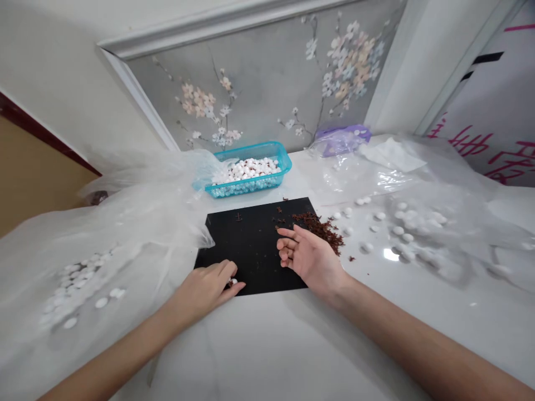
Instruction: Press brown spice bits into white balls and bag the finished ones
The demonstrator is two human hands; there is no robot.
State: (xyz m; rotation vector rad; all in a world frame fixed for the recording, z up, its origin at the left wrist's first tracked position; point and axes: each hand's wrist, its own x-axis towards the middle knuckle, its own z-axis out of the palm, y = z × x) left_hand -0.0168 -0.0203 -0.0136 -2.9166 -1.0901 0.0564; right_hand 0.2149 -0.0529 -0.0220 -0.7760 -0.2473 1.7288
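My left hand rests at the lower left edge of the black mat, its fingers curled round a small white ball with a bit of brown on it. Over the mat's right side, my right hand is turned palm up, fingers apart and slightly bent, with nothing visible in it. Just beyond it lies a pile of small dark brown pieces, partly on the mat and partly on the white table.
A blue basket of white balls stands behind the mat. Clear plastic bags with white balls lie left and right. Loose white balls are scattered on the right. A purple package lies by the wall.
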